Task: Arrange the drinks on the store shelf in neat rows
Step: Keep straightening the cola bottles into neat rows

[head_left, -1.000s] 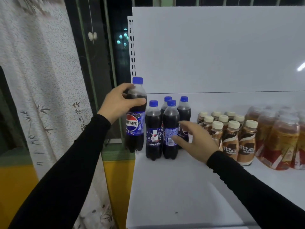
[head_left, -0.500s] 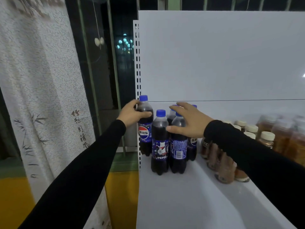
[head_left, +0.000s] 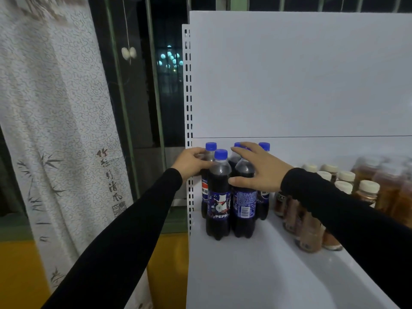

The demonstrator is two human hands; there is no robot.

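Several Pepsi bottles with blue caps stand grouped at the left end of the white shelf (head_left: 256, 270). My left hand (head_left: 189, 162) grips the back-left Pepsi bottle (head_left: 206, 192) by its shoulder, at the shelf's left edge. The front-left Pepsi bottle (head_left: 219, 197) stands just in front of it. My right hand (head_left: 258, 168) lies over the front-right Pepsi bottle (head_left: 244, 201), fingers spread across its top and thumb against its side; its cap is hidden. Another Pepsi bottle (head_left: 263, 197) stands behind to the right.
Small brown coffee bottles with cream caps (head_left: 312, 230) stand right of the colas, partly behind my right sleeve. Larger amber drink bottles (head_left: 388, 186) fill the far right. The shelf's perforated upright (head_left: 189, 85) marks the left edge, with a patterned curtain (head_left: 55, 130) beyond.
My left hand has carried its bottle down and back onto the shelf beside the others. My right hand rose from the shelf front onto the front-right bottle. The view shifted closer.
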